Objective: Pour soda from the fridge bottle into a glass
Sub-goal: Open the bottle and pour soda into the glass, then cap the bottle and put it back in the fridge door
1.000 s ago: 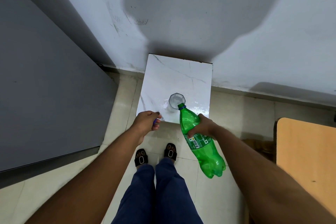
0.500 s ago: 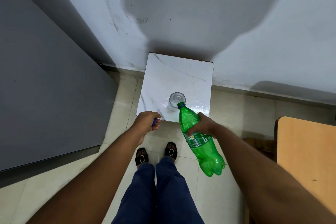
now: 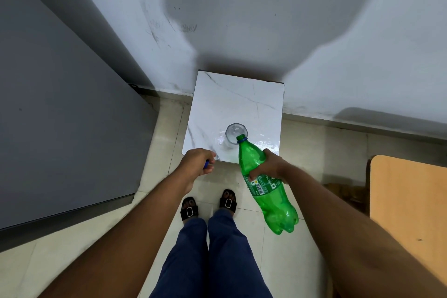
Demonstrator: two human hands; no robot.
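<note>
The right hand wraps around the upper body of a green plastic soda bottle, just above its label, with the thumb on the near side and the fingers curled round the far side. The right forearm reaches in from the lower right, stretched out toward the small table. The bottle is tilted steeply, base raised toward the camera and neck pointing down and away, so that its uncapped mouth sits at the near rim of a clear faceted glass. The bottle looks nearly empty; whether any liquid is running out cannot be told, and the level in the glass is hard to read.

The glass stands upright on a white marble-patterned tabletop that is pushed against the wall, in the near half of the top. The surface around the glass glistens wet.

The left hand is held over the table's near left corner, fingers curled into a loose fist around a small blue bottle cap, of which only a sliver shows between the fingers. The left forearm comes in from the lower left, roughly level.

Below, the person stands on a tiled floor in black sandals. A grey fridge side fills the left, and a wooden table edge shows at right.
</note>
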